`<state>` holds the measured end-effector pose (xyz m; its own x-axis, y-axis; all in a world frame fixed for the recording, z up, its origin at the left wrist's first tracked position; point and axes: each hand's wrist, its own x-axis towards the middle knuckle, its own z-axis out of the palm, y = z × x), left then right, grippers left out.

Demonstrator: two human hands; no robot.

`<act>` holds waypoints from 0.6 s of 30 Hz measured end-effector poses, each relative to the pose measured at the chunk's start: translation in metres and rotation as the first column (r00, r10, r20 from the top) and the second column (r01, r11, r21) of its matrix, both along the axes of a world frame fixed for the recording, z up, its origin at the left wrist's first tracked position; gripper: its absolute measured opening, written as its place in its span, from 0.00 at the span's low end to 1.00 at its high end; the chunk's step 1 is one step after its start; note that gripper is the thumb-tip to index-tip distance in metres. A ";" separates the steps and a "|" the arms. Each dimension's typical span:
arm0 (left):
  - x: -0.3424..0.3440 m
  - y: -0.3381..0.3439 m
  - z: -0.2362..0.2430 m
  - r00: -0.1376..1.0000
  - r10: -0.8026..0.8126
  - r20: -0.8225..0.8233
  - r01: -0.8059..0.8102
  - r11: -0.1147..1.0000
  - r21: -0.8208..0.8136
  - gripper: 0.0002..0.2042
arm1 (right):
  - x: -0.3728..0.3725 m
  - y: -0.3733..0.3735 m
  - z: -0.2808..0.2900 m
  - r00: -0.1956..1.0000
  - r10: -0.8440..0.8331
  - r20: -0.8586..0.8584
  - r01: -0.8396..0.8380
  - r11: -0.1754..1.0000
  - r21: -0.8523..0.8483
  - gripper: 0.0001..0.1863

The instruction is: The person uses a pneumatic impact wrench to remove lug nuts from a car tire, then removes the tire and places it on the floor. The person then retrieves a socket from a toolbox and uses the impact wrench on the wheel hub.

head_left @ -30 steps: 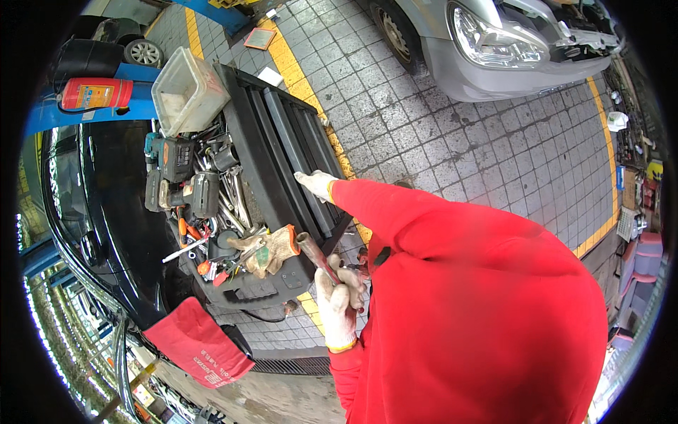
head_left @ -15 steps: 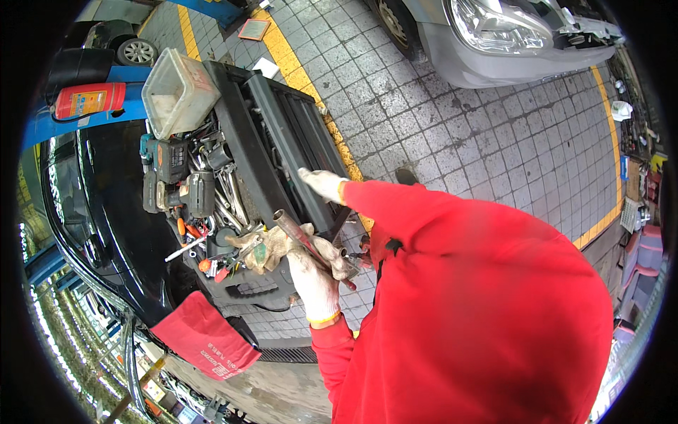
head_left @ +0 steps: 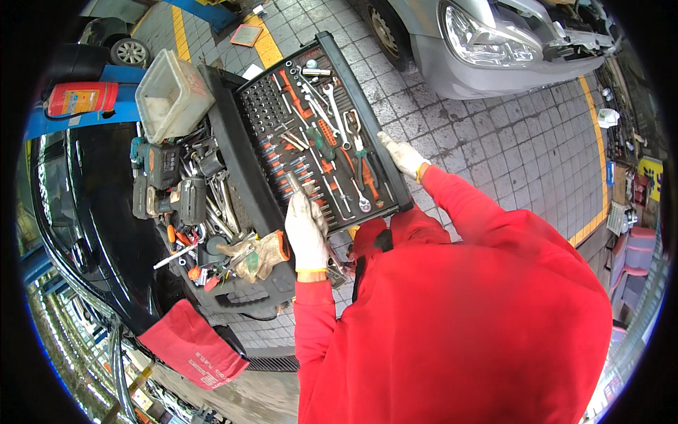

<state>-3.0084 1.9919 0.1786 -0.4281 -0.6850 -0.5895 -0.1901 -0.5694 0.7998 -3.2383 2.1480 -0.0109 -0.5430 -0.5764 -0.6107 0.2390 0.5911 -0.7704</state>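
Left hand (head_left: 305, 227) grips metal tool (head_left: 294, 184), poised over open tool drawer (head_left: 321, 134); not yet seated. Right hand (head_left: 401, 154) wide on drawer's 3 o'clock edge.

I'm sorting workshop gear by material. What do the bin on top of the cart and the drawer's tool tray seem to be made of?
Bin: probably translucent plastic, with cloudy, scuffed walls. Drawer tray: looks like black foam with red showing in tool-shaped cutouts, matte; hard to confirm.

A tool drawer (head_left: 395, 180) is seen open at centre, wrenches (head_left: 332, 116) laid in it; a bin (head_left: 169, 99) sits far left, a car (head_left: 494, 42) far right.
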 end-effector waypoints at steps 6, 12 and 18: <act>-0.015 -0.014 -0.041 0.961 -0.169 0.219 0.176 0.984 -0.014 0.17 | -0.037 0.029 0.014 1.000 -0.015 -0.004 0.015 0.984 0.178 0.51; -0.017 -0.011 -0.074 0.787 -0.447 0.426 0.489 0.872 0.012 0.23 | -0.050 0.049 -0.043 0.988 -0.131 -0.079 0.137 0.987 0.084 0.54; -0.028 0.014 -0.076 0.845 -0.460 0.272 0.439 0.888 0.136 0.22 | -0.055 0.054 -0.017 0.990 -0.140 -0.022 0.141 0.989 0.050 0.46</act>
<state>-3.0362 2.0060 0.1023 -0.4838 -0.4141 -0.7710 -0.6538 -0.4147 0.6330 -3.2929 2.2023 -0.0276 -0.6281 -0.4612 -0.6267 0.3087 0.5916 -0.7448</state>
